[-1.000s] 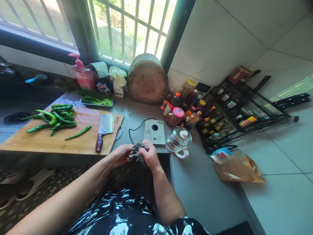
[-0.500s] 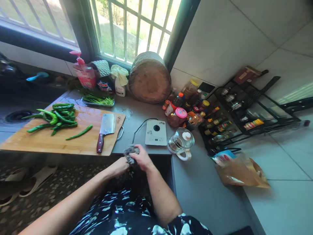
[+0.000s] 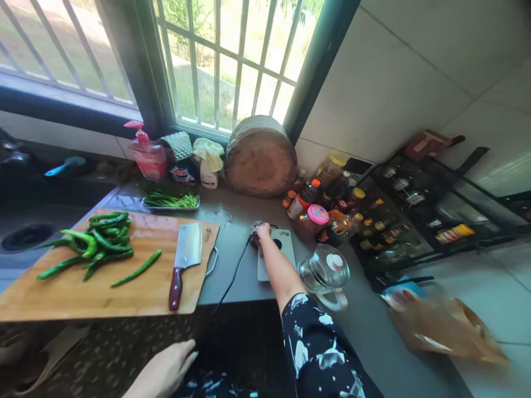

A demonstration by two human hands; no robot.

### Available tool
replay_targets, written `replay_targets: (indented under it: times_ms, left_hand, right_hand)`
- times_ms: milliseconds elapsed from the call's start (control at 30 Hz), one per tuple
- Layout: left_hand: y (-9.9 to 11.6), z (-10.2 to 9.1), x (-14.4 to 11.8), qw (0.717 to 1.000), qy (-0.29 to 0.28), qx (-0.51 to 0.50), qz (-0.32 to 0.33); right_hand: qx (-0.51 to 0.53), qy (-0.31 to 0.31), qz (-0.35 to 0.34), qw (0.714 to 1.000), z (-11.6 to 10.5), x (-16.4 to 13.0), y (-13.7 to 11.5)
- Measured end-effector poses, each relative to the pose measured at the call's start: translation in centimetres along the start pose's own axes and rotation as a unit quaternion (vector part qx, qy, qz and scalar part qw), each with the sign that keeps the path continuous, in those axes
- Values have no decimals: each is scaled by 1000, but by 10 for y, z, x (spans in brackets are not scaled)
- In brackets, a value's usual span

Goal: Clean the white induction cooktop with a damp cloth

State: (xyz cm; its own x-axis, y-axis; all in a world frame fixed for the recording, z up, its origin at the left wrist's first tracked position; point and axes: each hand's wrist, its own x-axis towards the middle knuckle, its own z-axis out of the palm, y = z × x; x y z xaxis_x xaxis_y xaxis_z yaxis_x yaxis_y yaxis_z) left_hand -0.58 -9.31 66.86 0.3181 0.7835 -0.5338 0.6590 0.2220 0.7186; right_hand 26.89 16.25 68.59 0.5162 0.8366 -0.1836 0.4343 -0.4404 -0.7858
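My right hand [image 3: 263, 231] reaches far across the grey counter and holds a small grey rag [image 3: 256, 227] down at the back corner of a white electric base [image 3: 277, 255]. Its black cord [image 3: 230, 277] runs off the counter's front edge. My left hand [image 3: 168, 371] hangs low by my side with fingers apart and nothing in it. A wooden cutting board [image 3: 105, 284] lies to the left with green peppers [image 3: 94, 244] and a cleaver [image 3: 185, 261] on it.
A glass kettle [image 3: 324, 273] stands right of the white base. Spice jars [image 3: 329, 203] and a black rack [image 3: 423, 204] fill the right. A round wooden block [image 3: 260, 157], soap bottle [image 3: 148, 154] and a tray of green stalks [image 3: 171, 200] line the back. A brown bag [image 3: 443, 331] lies front right.
Both hands were wringing the rag together near the counter edge. Now my right hand has carried it forward to the white base, and my left hand has let go and dropped down.
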Motion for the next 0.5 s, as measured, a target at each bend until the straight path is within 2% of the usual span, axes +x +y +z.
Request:
replay_targets:
  times_ms: [133, 233, 300, 333, 400, 467, 500]
  left_hand:
    - [-28, -17, 32, 997, 20, -71, -26]
    - [-49, -14, 58, 994, 32, -91, -51]
    - [-57, -7, 67, 994, 13, -81, -73]
    - [-57, -3, 69, 995, 11, -65, -79]
    - [-48, 6, 70, 996, 44, -32, -76]
    - [-26, 20, 75, 993, 87, -39, -63]
    - [-9, 28, 81, 991, 87, -74, -66]
  right_hand:
    - [-91, 53, 26, 994, -28, 38, -7]
    - [-173, 109, 11, 979, -47, 47, 9]
    - [-244, 103, 14, 964, -47, 46, 26]
    - [-271, 88, 22, 958, -42, 44, 35]
    - [-300, 47, 46, 952, -29, 41, 52]
    - [-324, 21, 62, 944, -15, 43, 64]
    - [-339, 10, 70, 938, -10, 45, 67]
